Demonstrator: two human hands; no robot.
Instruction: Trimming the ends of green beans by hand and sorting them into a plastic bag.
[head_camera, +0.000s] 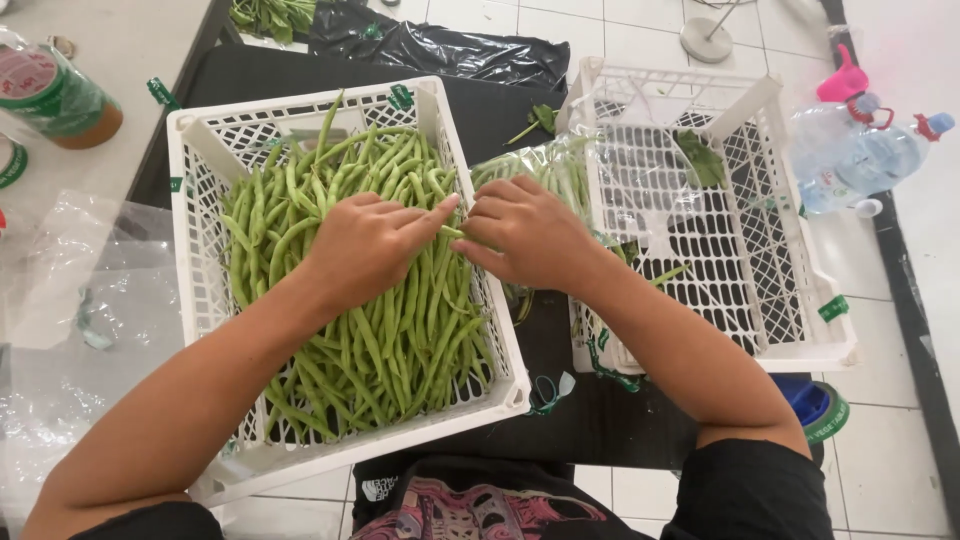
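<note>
A white lattice crate is heaped with green beans, above which the left hand and right hand are pinched shut on one bean, its ends apparently gripped for snapping.

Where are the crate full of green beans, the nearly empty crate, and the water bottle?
crate of green beans (190, 215), head view, on its white left wall.
nearly empty crate (790, 300), head view, on its white right wall.
water bottle (860, 155), head view, on its clear body, lying on the floor.
</note>
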